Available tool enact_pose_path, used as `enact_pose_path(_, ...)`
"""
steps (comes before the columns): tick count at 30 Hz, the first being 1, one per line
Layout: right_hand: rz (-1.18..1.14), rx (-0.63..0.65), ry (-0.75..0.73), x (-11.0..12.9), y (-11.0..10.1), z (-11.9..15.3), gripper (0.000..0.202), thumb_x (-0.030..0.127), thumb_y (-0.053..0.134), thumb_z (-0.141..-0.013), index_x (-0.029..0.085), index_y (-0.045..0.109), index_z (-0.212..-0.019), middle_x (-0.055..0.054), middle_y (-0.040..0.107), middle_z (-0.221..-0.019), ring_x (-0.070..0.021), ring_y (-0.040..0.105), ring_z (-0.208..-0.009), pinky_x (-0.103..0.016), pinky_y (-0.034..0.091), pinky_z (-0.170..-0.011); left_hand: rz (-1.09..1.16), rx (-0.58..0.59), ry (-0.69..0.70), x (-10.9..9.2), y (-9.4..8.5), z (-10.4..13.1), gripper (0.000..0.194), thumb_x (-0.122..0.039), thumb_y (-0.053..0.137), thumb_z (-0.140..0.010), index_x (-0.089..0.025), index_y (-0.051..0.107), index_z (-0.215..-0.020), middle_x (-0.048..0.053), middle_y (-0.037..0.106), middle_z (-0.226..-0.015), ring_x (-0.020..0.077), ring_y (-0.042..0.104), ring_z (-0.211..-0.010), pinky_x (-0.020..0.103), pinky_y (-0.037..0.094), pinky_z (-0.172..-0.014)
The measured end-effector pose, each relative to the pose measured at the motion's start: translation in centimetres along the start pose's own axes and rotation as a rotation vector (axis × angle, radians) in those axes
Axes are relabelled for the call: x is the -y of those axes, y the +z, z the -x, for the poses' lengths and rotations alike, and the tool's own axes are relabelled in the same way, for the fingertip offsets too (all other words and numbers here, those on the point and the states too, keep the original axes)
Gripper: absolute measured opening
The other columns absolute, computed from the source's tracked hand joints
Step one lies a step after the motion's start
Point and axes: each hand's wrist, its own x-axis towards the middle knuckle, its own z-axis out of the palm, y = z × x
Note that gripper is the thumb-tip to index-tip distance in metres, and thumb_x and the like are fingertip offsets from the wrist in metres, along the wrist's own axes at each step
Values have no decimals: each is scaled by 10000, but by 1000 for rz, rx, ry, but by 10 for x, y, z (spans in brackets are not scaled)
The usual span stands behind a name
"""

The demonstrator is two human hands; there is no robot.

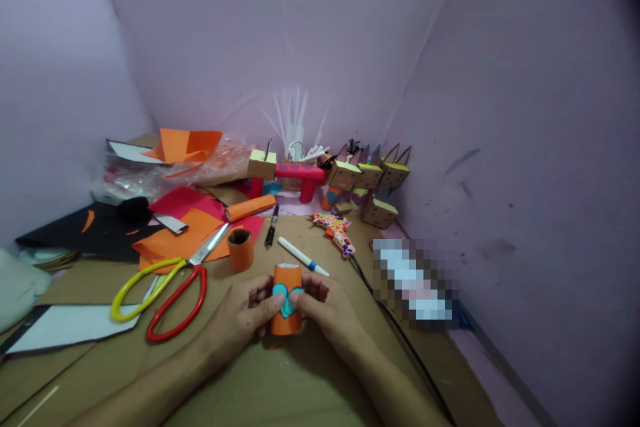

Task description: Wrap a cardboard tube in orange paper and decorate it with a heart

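The left forearm (155,377) slants in from the near left and the right forearm (395,380) from the near right, both bare, converging toward the middle. The left wrist (216,340) and right wrist (356,347) run on roughly in line with them. The left hand (247,307) and right hand (329,310) face each other in a mirrored pinching grip. The left thumb (269,310) points right, the right thumb (304,305) left, their tips close yet apart. Fingers (320,281) curl inward on the far side, partly hidden.
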Motion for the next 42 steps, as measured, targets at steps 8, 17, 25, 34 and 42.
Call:
enact_pose_path(8,44,-13,19,1,0,1,264,301,708,-611,124,666,-803,-23,671,-673,-123,587,-585,-214,442,-530,18,1,-4,-5,0,1,407,-499,547,-754,-128,551,-921,-50,473,-576,57,391,-428,160,290,-379)
enact_pose_path(17,47,-35,66,-3,2,0,345,394,717,-620,125,627,-815,-16,637,-677,-110,546,-565,-198,421,-483,72,-10,18,-7,1,3,349,-452,561,-746,-122,575,-861,-37,506,-588,64,400,-450,167,298,-397)
enact_pose_path(25,37,-42,-12,0,5,1,243,328,726,-618,139,643,-747,1,639,-663,-100,545,-578,-207,434,-556,116,-16,39,-5,4,2,333,-377,626,-709,-119,587,-916,-5,585,-719,103,502,-599,188,407,-520)
enact_pose_path(34,-16,5,-80,-4,6,1,234,312,708,-633,150,650,-793,-5,654,-694,-109,563,-595,-231,443,-608,137,-48,35,-10,4,6,347,-373,661,-682,-136,616,-932,19,642,-756,174,595,-728,233,494,-627)
enact_pose_path(42,-15,-94,-101,2,7,3,185,254,698,-576,152,638,-718,19,606,-618,-91,507,-543,-211,416,-554,121,-34,17,5,3,2,368,-461,640,-696,-185,637,-939,30,679,-824,216,630,-786,282,528,-705)
